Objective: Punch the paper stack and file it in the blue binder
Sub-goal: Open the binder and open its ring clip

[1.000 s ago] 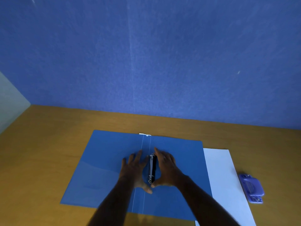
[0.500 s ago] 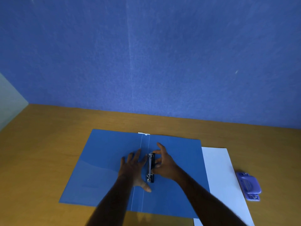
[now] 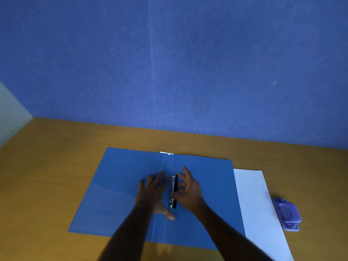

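Blue binder (image 3: 120, 185) under right hand (image 3: 188, 193)

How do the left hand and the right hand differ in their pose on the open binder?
The left hand lies flat, palm down, on the binder just left of the metal clip; the right hand is raised and curled. The left hand's fingers are stretched out, while the right hand's fingers bend toward the clip and seem to touch it. Both hands are at the binder's spine.

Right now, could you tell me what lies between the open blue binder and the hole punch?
In the head view, the white paper stack lies flat on the desk between the blue binder and the purple hole punch.
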